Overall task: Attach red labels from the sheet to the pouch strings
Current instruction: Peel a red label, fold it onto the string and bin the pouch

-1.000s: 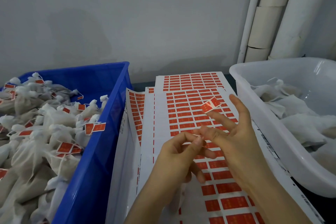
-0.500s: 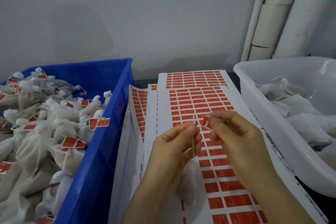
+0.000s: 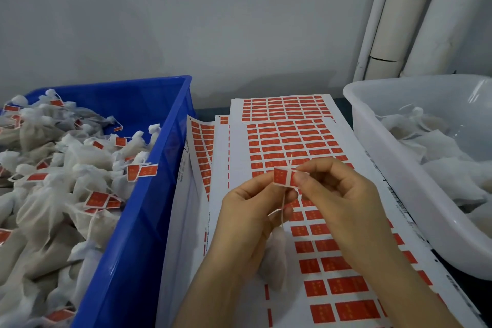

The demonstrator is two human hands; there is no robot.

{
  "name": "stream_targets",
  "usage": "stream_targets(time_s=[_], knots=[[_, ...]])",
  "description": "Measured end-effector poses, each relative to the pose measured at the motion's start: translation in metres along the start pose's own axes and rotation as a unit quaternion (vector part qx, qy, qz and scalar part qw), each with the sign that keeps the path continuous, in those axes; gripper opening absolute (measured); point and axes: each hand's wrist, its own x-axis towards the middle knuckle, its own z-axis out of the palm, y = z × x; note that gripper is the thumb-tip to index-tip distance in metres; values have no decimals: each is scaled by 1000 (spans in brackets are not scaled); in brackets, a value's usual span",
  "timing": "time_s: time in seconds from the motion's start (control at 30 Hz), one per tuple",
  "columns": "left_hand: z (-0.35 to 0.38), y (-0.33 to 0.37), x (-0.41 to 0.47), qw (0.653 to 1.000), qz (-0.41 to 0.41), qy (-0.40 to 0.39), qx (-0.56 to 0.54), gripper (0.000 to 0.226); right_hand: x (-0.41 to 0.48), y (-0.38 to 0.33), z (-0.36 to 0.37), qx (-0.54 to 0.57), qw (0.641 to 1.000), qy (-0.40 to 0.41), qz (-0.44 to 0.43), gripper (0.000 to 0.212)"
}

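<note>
Two hands are working just above the sheet (image 3: 292, 141): left hand (image 3: 247, 218) is pinching the string (image 3: 283, 205) with its pouch (image 3: 275, 261) dangling below, right hand (image 3: 343, 205) is clamping the red label (image 3: 283, 177) against that string, blue bin (image 3: 149, 208) sitting left, white tub (image 3: 386, 146) right.

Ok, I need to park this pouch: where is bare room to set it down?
The white margin of the label sheets beside the blue bin, and the dark table patch between those sheets and the white tub. Crowded: the bin's pouch heap and the sheet middle under the left hand and right hand.
</note>
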Motion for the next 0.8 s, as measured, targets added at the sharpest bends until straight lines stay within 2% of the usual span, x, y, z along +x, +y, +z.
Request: stream_targets(time_s=[0.6, 0.8], knots=[[-2, -3, 2, 999, 13, -35, 3, 20, 1, 2, 2, 1, 1000, 11, 4, 27], [-5, -4, 3, 998, 6, -63, 19, 22, 2, 11, 2, -13, 1000, 26, 6, 6]])
